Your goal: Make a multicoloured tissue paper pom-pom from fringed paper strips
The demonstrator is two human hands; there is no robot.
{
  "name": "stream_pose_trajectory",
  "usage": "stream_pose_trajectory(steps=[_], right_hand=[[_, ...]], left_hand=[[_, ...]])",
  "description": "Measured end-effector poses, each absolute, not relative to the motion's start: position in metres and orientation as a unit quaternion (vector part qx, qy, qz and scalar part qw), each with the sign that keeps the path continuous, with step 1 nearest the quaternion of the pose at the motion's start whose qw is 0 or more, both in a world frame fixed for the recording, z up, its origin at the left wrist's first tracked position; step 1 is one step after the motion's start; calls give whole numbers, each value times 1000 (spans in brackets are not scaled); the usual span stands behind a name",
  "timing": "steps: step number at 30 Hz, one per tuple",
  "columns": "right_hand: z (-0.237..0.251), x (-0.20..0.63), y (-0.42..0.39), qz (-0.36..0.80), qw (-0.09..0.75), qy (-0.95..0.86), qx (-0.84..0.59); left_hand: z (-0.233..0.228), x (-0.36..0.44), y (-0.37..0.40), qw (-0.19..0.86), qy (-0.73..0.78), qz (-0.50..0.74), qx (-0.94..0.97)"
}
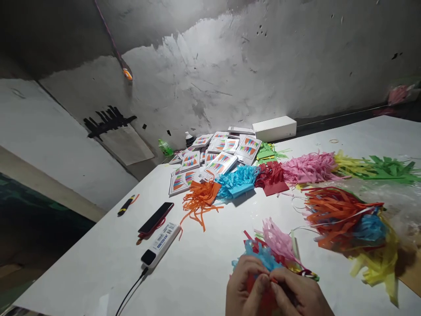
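At the bottom edge of the view my left hand (245, 287) and my right hand (301, 294) meet, fingers pinched together on a small bundle of fringed tissue paper tassels (274, 245) in blue, pink and red. The bundle lies on the white table (204, 272) just beyond my fingers. A thin white string (301, 229) runs from it toward a larger heap of orange, blue and yellow tassels (351, 224) at the right.
A row of orange (200, 197), blue (238, 181), red (272, 174), pink (309, 166), yellow and green (390, 169) tassel piles crosses the table. Behind lie several printed packets (213, 160) and a white box (274, 128). A phone (156, 217), power bank (161, 243) and marker (125, 205) sit at left.
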State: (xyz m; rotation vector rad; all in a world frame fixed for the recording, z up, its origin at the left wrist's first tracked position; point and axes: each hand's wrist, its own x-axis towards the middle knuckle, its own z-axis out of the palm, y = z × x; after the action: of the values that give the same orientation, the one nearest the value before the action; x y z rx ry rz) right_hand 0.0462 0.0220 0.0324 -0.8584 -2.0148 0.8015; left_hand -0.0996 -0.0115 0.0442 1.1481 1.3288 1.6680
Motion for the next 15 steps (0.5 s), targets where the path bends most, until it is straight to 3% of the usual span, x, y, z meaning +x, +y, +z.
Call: stream_pose_trajectory(steps=[6,12,15], right_hand=[[38,60,40,62,397,-864,-304],[27,109,96,-157,346,-868,-320],[25,171,142,-194,336,-866,-315]], left_hand=[[72,-126,2,441,447,744,228],[102,-187,21,358,324,871,88],[109,-221,23,303,303,902,53]])
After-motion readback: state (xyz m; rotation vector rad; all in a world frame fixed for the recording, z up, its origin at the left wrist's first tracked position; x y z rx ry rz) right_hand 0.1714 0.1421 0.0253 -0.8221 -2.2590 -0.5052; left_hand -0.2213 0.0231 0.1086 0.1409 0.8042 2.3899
